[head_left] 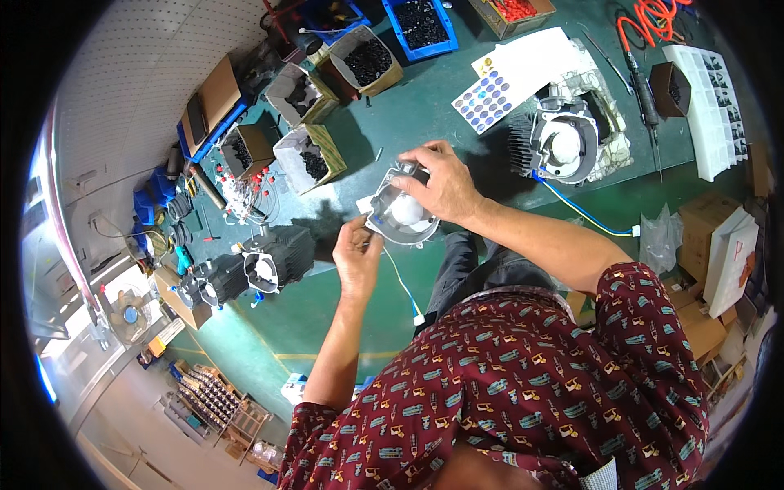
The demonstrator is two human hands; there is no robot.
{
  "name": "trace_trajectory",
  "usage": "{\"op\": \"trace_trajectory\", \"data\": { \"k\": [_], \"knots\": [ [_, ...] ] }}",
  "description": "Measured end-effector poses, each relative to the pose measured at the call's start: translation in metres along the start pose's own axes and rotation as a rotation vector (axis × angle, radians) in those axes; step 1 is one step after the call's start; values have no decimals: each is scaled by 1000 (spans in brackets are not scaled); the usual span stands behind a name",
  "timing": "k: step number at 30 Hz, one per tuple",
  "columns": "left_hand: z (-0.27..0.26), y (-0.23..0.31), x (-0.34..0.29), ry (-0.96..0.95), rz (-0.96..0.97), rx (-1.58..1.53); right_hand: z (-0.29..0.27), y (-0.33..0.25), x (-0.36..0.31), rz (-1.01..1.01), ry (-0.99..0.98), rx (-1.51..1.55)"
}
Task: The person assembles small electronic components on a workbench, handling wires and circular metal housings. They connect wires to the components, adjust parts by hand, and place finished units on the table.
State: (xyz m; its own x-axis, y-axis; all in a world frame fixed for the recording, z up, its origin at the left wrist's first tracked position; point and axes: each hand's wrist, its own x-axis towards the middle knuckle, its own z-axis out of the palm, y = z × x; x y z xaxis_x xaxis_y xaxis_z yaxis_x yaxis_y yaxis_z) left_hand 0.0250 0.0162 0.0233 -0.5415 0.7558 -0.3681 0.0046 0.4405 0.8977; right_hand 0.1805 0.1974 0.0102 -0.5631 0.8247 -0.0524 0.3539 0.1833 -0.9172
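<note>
Hands, two, at the near edge of the counter [441, 102]. Right hand [441, 186]: thumb and fingers clamped on the upper part of a metal housing [400, 235]. Left hand [357, 255]: fingers curled at the housing's left rim, touching; whether they pinched it could not be told. Clock centred on this housing, 12 away from the person.

Metal housing, one: open face up, white disc [406, 209] inside, between the hands; whether the counter bore any weight could not be told. Cable [398, 276] with white plug: hung past the edge towards 5 to 6 o'clock, near the legs.

Risks, as judged: a slackened grip could have dropped the housing over the edge; a leg catching the cable could have tugged its wires.

Surroundings. 11 o'clock: loose pin [378, 153], near, liable to roll if brushed. 10 o'clock: open box [333, 155] of small black parts, the nearest obstacle on that side. 12: blue tray [451, 42]. 1: sheet of round stickers [492, 100]. 2: second housing [563, 147], the right forearm passing on its near side; beyond it, power screwdriver [643, 90]. 8 to 9: dark finned housing [290, 251].
</note>
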Motion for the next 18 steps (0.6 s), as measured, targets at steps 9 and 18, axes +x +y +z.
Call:
{"op": "trace_trajectory", "data": {
  "k": [9,18],
  "knots": [
    [10,-6,-5,185,341,681,2,-3,1,31,-15,-5],
    [-11,0,8,-86,-112,-114,4,0,0,24,-24,-15]
  ]
}}
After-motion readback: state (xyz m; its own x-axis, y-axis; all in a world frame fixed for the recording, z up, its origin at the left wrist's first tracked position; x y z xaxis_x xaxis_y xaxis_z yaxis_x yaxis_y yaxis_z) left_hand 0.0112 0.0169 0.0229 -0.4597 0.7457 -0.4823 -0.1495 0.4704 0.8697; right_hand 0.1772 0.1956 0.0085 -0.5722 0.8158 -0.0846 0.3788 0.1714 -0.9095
